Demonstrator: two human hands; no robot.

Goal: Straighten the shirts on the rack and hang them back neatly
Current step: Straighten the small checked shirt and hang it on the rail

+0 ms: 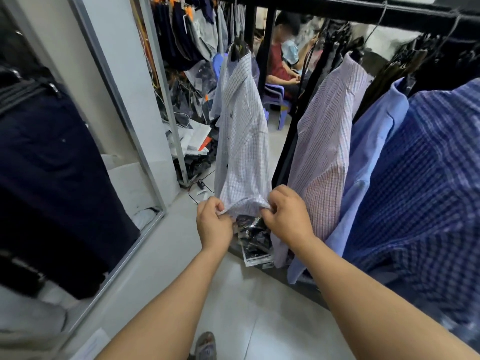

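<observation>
A white checked shirt (244, 131) hangs on a black hanger (237, 49) from the black rack bar (337, 9), at the left end of the row. My left hand (214, 222) pinches its bottom hem on the left. My right hand (287, 216) pinches the same hem on the right. To the right hang a pink striped shirt (327, 141), a light blue shirt (371, 162) and a dark blue checked shirt (426, 183).
A mirror (59, 162) in a metal frame leans on the left wall. Plastic-wrapped dark garments (254, 237) lie on the floor under the hem. A person sits on a blue chair (279, 100) behind the rack. Clutter and cables cover the floor at the back left.
</observation>
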